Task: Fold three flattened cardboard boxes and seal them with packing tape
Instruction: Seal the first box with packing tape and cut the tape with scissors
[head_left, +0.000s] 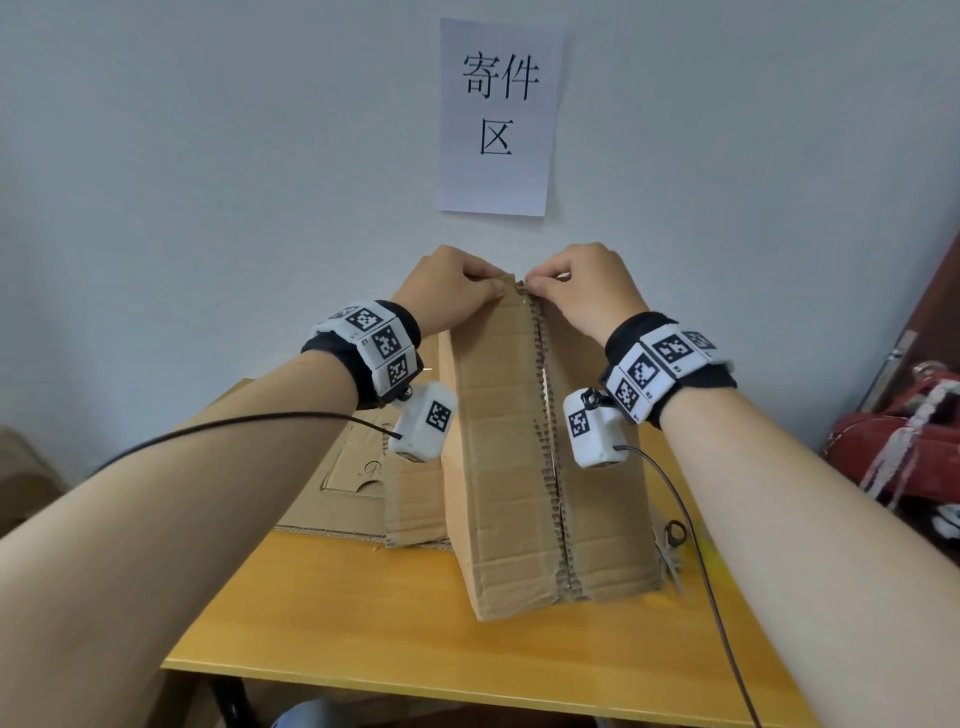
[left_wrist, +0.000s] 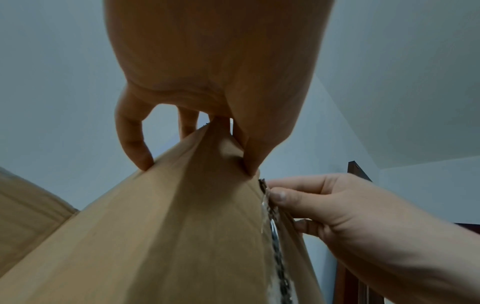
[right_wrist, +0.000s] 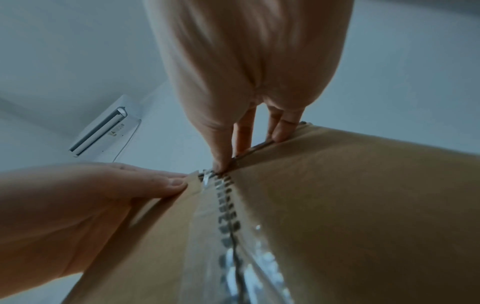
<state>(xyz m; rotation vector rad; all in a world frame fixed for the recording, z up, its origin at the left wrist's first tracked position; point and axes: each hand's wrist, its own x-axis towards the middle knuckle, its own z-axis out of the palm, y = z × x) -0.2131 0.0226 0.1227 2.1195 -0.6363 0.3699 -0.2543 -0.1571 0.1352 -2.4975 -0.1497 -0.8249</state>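
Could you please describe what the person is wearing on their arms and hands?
Both forearms are bare, without sleeves or gloves. Each wrist carries a black band faced with white square-patterned marker tiles. A white camera pod bearing one marker hangs under each wrist, trailing a thin black cable.

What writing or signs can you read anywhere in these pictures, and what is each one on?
"寄件区": black characters on the white paper sheet stuck to the wall, two above and one below.
No letters, only black-and-white square code patterns: the wrist bands and the small white camera housings.
Too faint to read: a printed mark on the flat cardboard lying behind the box.
Too small to read: a label on the wall air conditioner.
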